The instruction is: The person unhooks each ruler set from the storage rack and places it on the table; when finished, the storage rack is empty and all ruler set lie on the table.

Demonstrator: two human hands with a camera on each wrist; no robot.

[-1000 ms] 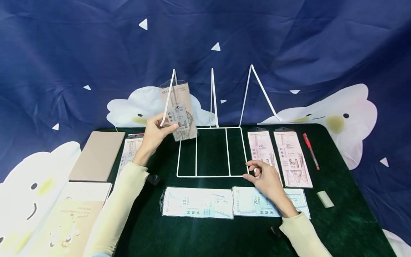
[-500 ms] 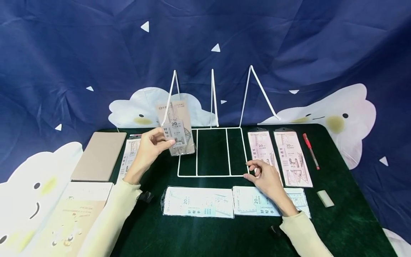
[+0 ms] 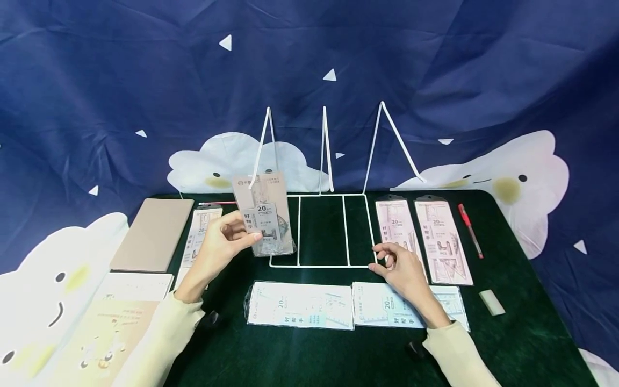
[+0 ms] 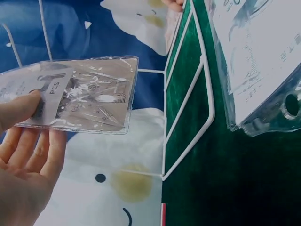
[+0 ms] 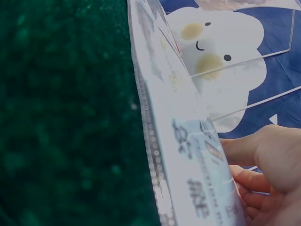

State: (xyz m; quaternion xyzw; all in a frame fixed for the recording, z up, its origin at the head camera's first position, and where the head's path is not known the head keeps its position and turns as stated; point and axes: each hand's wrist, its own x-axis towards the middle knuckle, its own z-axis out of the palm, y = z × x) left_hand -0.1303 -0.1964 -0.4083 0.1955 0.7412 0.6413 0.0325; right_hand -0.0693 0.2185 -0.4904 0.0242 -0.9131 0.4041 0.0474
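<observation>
In the head view my left hand point(image 3: 220, 247) pinches a packaged ruler set point(image 3: 266, 193) by its side, thumb in front and fingers behind. The pack has a beige card and a clear sleeve. It is held upright over the left part of a white wire rack point(image 3: 321, 266), in front of the rack's left upright. My right hand point(image 3: 401, 266) grips the rack's front right corner, its fingers curled at the wire. In the left wrist view, clear drawing tools show inside the held ruler set point(image 4: 99, 96).
Two blue ruler sets point(image 3: 302, 305) lie in front of the rack, two pink ones point(image 3: 442, 239) to its right. Beyond them are a red pen point(image 3: 469, 228) and an eraser point(image 3: 491, 302). Another ruler set point(image 3: 200, 236), a beige notebook point(image 3: 152, 234) and a booklet point(image 3: 111, 322) lie left.
My left hand has lowered the ruler set from higher on the rack's left upright and drawn it toward me. My right hand has stayed at the rack's corner.
</observation>
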